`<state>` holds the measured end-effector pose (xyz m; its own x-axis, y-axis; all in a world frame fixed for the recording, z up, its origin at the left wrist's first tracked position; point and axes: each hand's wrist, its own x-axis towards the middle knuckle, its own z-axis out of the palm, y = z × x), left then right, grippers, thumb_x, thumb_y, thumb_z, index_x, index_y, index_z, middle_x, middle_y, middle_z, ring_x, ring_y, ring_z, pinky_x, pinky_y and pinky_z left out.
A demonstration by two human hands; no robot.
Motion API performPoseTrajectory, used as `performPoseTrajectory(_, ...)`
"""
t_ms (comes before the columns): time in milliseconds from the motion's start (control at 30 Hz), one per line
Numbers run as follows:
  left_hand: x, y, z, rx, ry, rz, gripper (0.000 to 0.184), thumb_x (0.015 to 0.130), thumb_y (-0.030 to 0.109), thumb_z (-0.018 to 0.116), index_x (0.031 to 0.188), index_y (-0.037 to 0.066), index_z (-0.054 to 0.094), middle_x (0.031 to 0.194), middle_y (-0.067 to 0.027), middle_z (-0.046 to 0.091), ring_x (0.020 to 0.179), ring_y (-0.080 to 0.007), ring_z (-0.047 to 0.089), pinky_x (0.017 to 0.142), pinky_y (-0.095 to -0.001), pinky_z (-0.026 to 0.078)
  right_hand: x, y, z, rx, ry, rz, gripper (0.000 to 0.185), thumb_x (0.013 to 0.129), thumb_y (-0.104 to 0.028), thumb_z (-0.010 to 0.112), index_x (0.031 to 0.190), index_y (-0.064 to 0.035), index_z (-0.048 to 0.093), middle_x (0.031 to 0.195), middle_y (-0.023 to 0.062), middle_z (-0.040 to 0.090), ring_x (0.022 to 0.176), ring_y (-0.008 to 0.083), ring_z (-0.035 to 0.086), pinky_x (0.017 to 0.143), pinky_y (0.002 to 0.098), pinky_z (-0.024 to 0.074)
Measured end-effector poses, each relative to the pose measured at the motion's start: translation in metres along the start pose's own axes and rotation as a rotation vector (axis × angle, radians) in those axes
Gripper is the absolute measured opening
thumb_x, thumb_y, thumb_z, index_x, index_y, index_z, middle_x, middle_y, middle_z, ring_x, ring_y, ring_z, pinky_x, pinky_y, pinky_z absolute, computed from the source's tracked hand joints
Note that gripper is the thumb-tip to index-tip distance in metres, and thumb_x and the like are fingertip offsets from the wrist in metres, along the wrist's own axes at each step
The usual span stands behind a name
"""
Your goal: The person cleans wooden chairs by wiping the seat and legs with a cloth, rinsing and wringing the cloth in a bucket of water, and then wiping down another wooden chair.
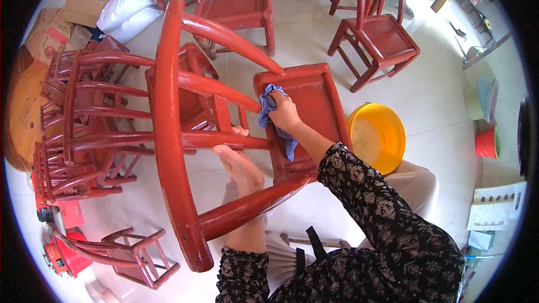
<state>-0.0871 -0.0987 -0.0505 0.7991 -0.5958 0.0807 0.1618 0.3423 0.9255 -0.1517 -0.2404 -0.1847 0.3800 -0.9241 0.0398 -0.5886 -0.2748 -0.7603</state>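
A red wooden chair (pixel 309 101) is tipped in front of me, its seat facing up and its slatted back coming toward me. My right hand (pixel 284 113) grips a crumpled blue cloth (pixel 270 94), pressed where a back spindle meets the seat edge. Part of the cloth hangs down over the seat. My left hand (pixel 241 165) is around a lower back spindle (pixel 219 139); its fingertips show beyond the spindle and the palm is on the near side. The spindle hides the middle of those fingers.
A yellow basin (pixel 377 137) stands right of the chair. More red chairs (pixel 382 39) are around the floor, with several crowded at the left (pixel 90 112). Cardboard boxes (pixel 87 1) and a white sack (pixel 126 8) lie at upper left. A red bucket (pixel 487 141) is at right.
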Motion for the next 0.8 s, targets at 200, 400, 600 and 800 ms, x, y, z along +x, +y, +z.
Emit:
performPoseTrajectory(200, 0.002, -0.009, -0.011, -0.033, -0.055, -0.005, 0.069, 0.087, 0.067, 0.023, 0.107, 0.003, 0.042, 0.096, -0.0077, 0.048, 0.091, -0.0189, 0.046, 0.087, -0.037, 0.037, 0.009, -0.008, -0.041, -0.203, -0.246, -0.055, 0.047, 0.066, -0.011, 0.058, 0.113, -0.0066, 0.052, 0.118, 0.0102, 0.053, 0.107, 0.034, 0.049, 0.089, 0.0413, 0.0419)
performPoseTrajectory(400, 0.003, -0.007, -0.014, -0.005, -0.079, -0.002, 0.07, 0.087, 0.068, 0.021, 0.105, 0.004, 0.044, 0.096, -0.0066, 0.048, 0.089, -0.018, 0.046, 0.086, -0.0368, 0.037, 0.007, 0.001, -0.044, -0.585, -0.284, -0.485, 0.048, 0.071, -0.012, 0.06, 0.116, -0.0061, 0.047, 0.124, 0.0116, 0.048, 0.106, 0.0323, 0.05, 0.088, 0.0423, 0.0426)
performPoseTrajectory(600, 0.004, -0.002, -0.015, 0.054, -0.121, 0.037, 0.066, 0.09, 0.063, 0.019, 0.105, 0.004, 0.044, 0.097, -0.0067, 0.048, 0.09, -0.0181, 0.046, 0.087, -0.0362, 0.037, 0.005, -0.005, -0.071, -0.703, -0.382, -0.465, 0.045, 0.074, -0.013, 0.057, 0.117, -0.005, 0.046, 0.128, 0.0115, 0.046, 0.108, 0.0329, 0.049, 0.088, 0.0422, 0.0426)
performPoseTrajectory(800, 0.0, -0.003, -0.012, 0.046, -0.075, 0.028, 0.061, 0.092, 0.059, 0.019, 0.105, 0.005, 0.044, 0.097, -0.0064, 0.049, 0.092, -0.0178, 0.046, 0.087, -0.0359, 0.037, -0.008, 0.029, -0.118, -0.813, -0.257, -0.305, 0.046, 0.07, -0.009, 0.059, 0.114, -0.005, 0.049, 0.126, 0.0093, 0.048, 0.106, 0.0314, 0.049, 0.09, 0.0394, 0.041)
